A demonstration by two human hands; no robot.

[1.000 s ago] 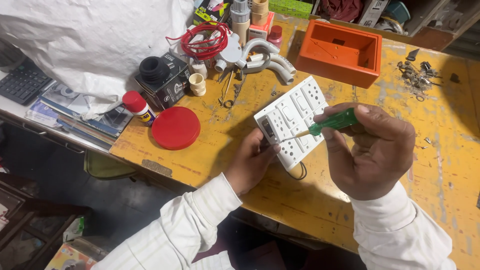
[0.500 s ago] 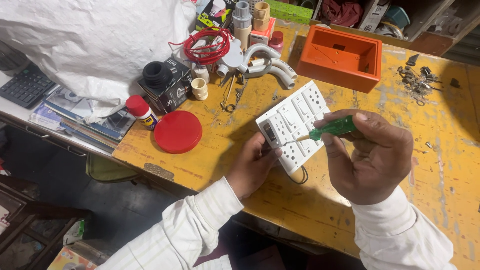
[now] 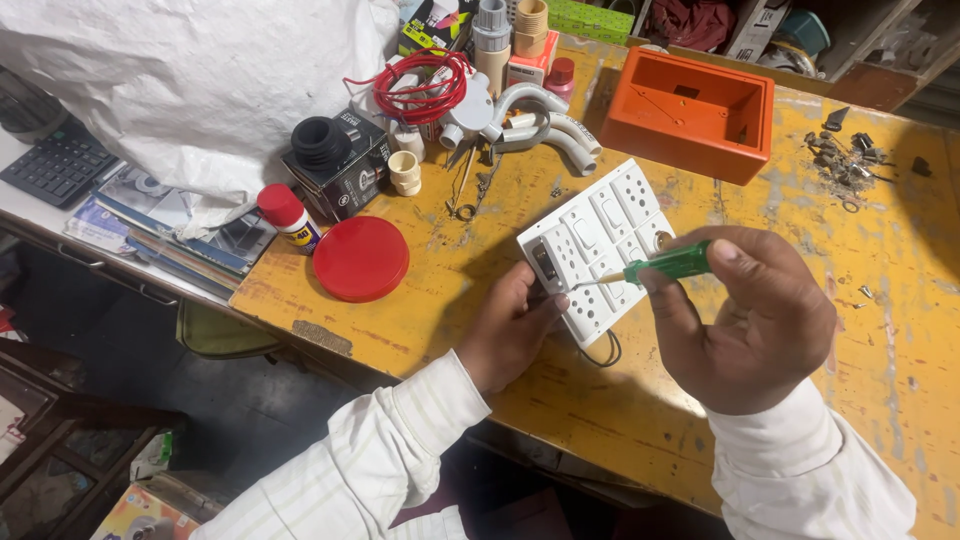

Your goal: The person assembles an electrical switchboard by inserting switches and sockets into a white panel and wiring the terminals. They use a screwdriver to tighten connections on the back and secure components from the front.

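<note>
Far to the left of the white switch plate [image 3: 592, 246], a dark calculator [image 3: 58, 165] sits at the edge, with a big white sack [image 3: 190, 80] behind it and a stack of magazines [image 3: 170, 225] closer in. Nearer the plate comes a small bottle with a red cap [image 3: 288, 215], then a black box with a ribbed black ring on top [image 3: 335, 160], and in front of that a round red lid [image 3: 361, 258] lying flat on the worn yellow surface [image 3: 900, 300]. Behind the plate and to its left, a coil of red wire [image 3: 425, 85] rests on some white pipe elbows [image 3: 545, 120]. My left hand [image 3: 510, 330] steadies the plate at its lower left corner, fingers curled against its edge and partly under it, so they are closed on the plate. The plate itself lies tilted near the middle of the surface, a black wire loop showing just below it. My right hand [image 3: 760, 320] is just right of the plate, fingers pinched shut around a green-handled screwdriver [image 3: 655, 270], whose metal tip reaches left onto the plate's face. Behind the plate and to its right stands an open orange box [image 3: 690, 110], and farther right a scatter of small metal screws and bits [image 3: 845, 160].
</note>
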